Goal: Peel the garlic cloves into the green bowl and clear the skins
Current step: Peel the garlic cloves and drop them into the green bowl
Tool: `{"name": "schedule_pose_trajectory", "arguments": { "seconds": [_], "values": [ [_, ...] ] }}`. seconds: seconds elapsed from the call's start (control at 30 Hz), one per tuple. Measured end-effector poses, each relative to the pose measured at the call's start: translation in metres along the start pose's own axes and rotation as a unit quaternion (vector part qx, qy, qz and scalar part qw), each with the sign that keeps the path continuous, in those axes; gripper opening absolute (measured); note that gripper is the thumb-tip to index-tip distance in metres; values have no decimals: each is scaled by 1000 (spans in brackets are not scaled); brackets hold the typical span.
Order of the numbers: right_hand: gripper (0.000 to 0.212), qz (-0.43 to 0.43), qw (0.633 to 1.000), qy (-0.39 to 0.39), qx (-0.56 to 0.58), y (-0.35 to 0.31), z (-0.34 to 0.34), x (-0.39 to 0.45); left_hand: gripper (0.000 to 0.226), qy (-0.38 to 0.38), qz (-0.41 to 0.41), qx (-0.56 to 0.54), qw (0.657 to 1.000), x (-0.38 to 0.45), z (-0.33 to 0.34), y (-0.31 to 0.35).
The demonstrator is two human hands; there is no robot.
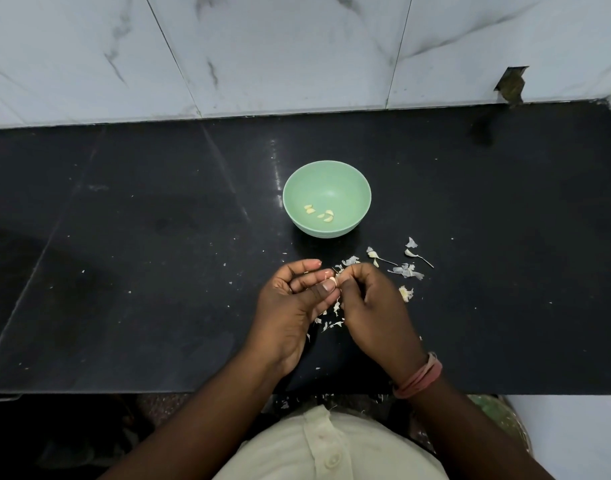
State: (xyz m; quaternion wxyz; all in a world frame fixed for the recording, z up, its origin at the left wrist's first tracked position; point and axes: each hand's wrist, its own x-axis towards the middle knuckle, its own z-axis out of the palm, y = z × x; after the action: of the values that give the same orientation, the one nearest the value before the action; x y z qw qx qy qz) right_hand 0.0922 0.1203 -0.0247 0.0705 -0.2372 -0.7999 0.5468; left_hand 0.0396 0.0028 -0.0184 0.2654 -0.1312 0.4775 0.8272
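Observation:
A green bowl (326, 174) stands on the black counter and holds several peeled garlic cloves (319, 213). Just in front of it, my left hand (290, 306) pinches a small garlic clove (333, 279) between thumb and fingers. My right hand (373, 303) meets it from the right, fingertips pinching at the clove's skin. Papery garlic skins (406, 270) lie scattered to the right of my hands, more skin bits (332, 323) lie under and between them, and a small pale garlic piece (405, 292) sits beside my right hand.
The black counter (141, 271) runs from a white marble-tiled wall (262, 46) at the back to its front edge near my body. Small skin flecks dot the surface. A dark notch (512, 84) breaks the wall at the back right.

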Motion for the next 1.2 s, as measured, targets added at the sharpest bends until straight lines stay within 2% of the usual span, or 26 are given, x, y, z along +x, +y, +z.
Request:
{"name": "schedule_pose_trajectory", "arguments": {
  "seconds": [0.17, 0.27, 0.37, 0.43, 0.57, 0.7, 0.8, 1.0, 1.2],
  "values": [
    [13, 22, 995, 15, 93, 1, -1, 4, 35, -5, -10, -13, 1000, 2, -2, 0],
    [22, 8, 991, 46, 123, 1, -3, 6, 30, -3, -26, -23, 999, 3, -2, 1],
    [28, -14, 994, 71, 80, 1, -5, 4, 31, -3, -34, -37, 999, 3, -2, 3],
    [24, -28, 995, 89, 41, 1, -3, 3, 30, 0, -37, -39, 999, 3, -2, 3],
    [14, -5, 995, 84, 48, 4, -1, 4, 25, 8, -38, -29, 999, 4, -3, 2],
    [4, -78, 990, 106, -49, 5, -4, 3, 25, 17, -27, -16, 999, 5, -2, 1],
    [10, -108, 989, 81, -54, 4, -3, 2, 25, 26, -14, -4, 1000, 5, -2, 0],
    [11, 25, 994, 15, 104, -1, -3, 0, 23, 26, -15, 49, 998, 4, 0, -1],
    [14, 64, 982, 1, 178, -6, -4, -1, 17, 8, -37, 65, 997, 2, 0, 0]
  ]
}}
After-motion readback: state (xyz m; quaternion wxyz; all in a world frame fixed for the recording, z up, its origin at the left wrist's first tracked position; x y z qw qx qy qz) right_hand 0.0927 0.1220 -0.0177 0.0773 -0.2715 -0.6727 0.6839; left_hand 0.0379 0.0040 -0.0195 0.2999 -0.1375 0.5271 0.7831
